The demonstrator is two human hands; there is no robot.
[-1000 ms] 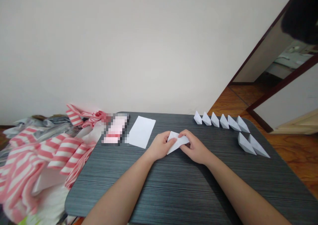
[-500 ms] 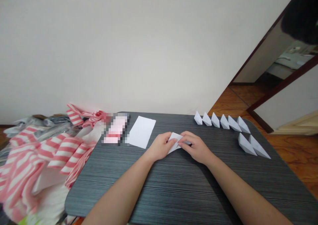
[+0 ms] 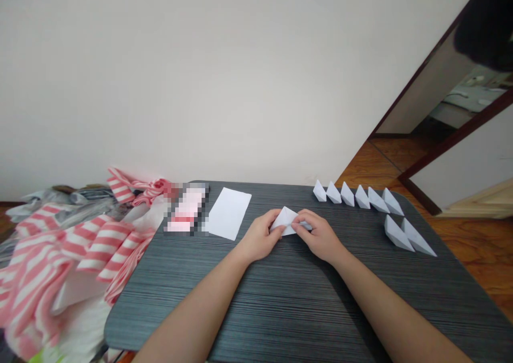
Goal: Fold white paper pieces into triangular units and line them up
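Between my two hands is a small piece of folded white paper (image 3: pixel 287 219), its pointed corner facing up and away from me. My left hand (image 3: pixel 262 238) pinches its left side, thumb on the near face. On the right side, my right hand (image 3: pixel 318 236) grips the same paper, thumb and fingertips pressed near its middle. Part of the paper is hidden behind the fingers. Both hands are just above the dark table (image 3: pixel 264 304). Farther right stand several folded white paper boats (image 3: pixel 363 197), in a back row with two more boats (image 3: pixel 409 236) in front.
White sheets of paper (image 3: pixel 230 213) lie left of my hands, beside a pixelated pink-and-white item (image 3: pixel 186 209). Striped red-and-white cloth (image 3: pixel 96 245) is heaped off the table's left side. A pale wall (image 3: pixel 240 85) rises behind the table; a doorway and wooden floor (image 3: pixel 476 250) are at right.
The folded paper has been turned in my hands, so its point now faces away and more of its flat face shows. Both hands shifted slightly; the boats and sheets stayed put.
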